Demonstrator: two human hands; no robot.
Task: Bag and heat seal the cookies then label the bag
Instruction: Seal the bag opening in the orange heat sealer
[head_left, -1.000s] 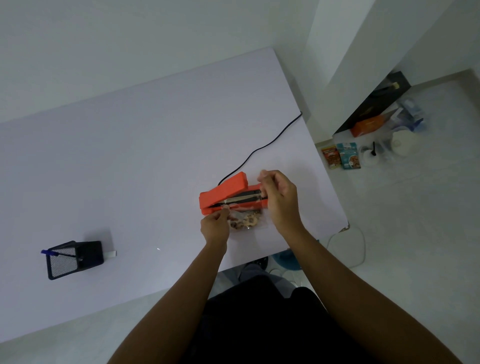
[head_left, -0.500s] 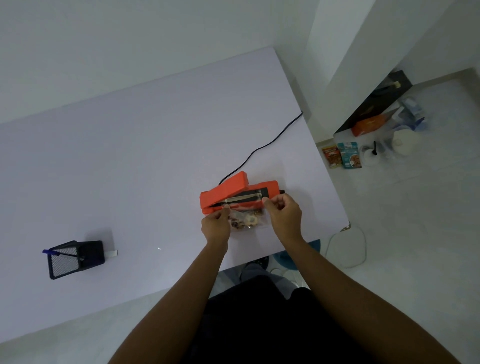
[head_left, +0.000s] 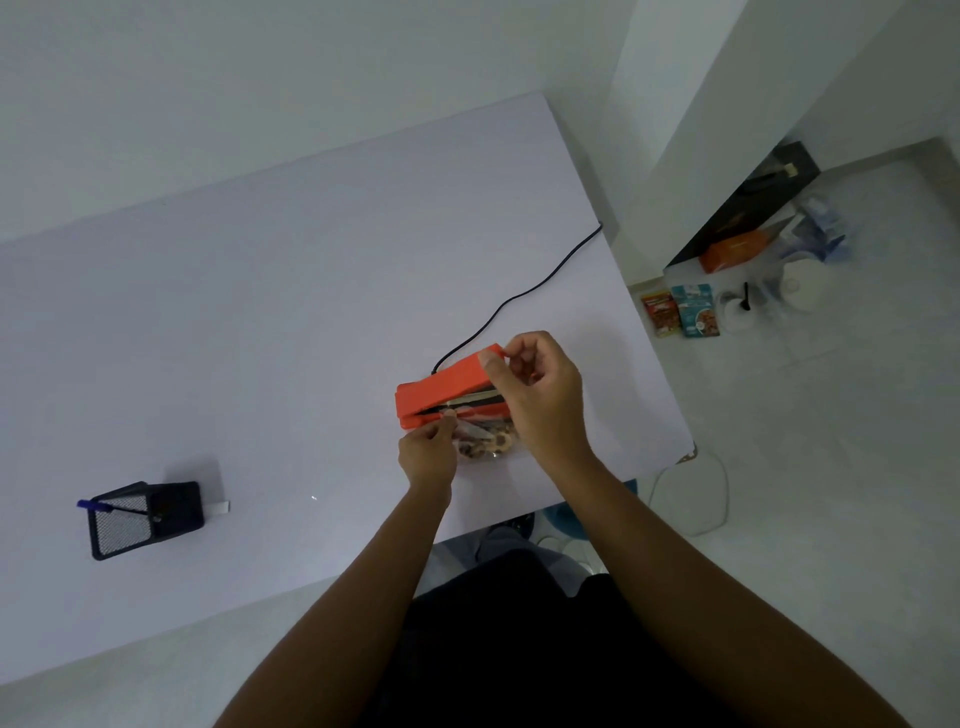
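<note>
the left hand (head_left: 427, 453) pinches the left edge of the clear cookie bag (head_left: 485, 440) between thumb and fingers, a closed grip that feeds the bag's mouth into the gap of the orange heat sealer (head_left: 447, 391). the right hand (head_left: 540, 395) is loosely curled, thumb tip touching the raised end of the sealer's lid; whether it also holds the bag underneath is hidden by the palm. the bag lies near the counter's (head_left: 260, 338) front right corner, cookies bunched just below the sealing bar. the risk, as i judge it: pressing the lid with the mouth crooked or wrinkled gives a leaky seam, and crumbs or fingertips on the hot strip would spoil the seal or burn. a black cord (head_left: 524, 296) runs to the right edge; a mesh pen holder (head_left: 140, 519) sits well apart by the front left.
</note>
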